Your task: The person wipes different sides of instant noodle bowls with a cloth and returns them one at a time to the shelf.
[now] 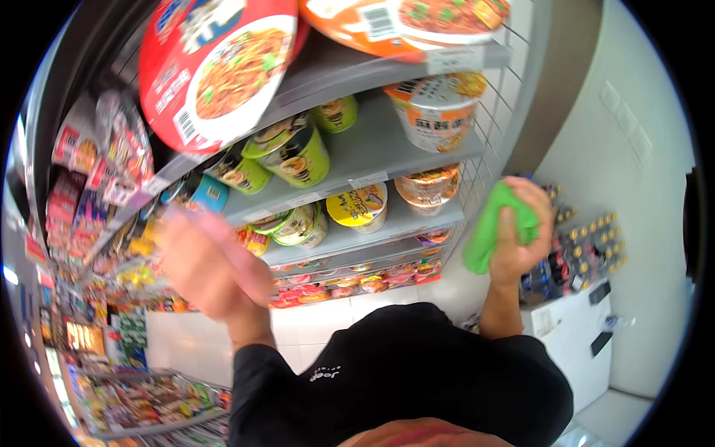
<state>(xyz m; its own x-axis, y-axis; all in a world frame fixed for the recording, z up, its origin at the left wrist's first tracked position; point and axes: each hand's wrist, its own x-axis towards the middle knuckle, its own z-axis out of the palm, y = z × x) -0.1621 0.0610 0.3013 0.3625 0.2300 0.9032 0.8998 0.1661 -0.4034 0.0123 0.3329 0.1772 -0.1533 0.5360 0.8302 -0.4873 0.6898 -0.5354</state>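
Note:
My right hand (522,237) grips a folded green cloth (491,229), with the fingers wrapped over its far edge and the thumb on its face. It is raised just right of the shelf unit's wire-mesh side. On the other side, my left hand (204,268) is blurred by motion in front of the shelves. A pinkish strip runs along it, and whether that is a held item or part of the hand is unclear. Nearest to this hand in the picture are green noodle cups (301,156) and a blue cup (208,191) on a grey shelf (363,137).
Large red (173,106) and orange (357,33) noodle bowls stand on the top shelf. Lower shelves carry a yellow-lidded cup (357,207) and orange-white cups (438,114). At right are capped bottles (597,240) and a white box-shaped unit (581,335). Snack racks (151,399) stand lower left.

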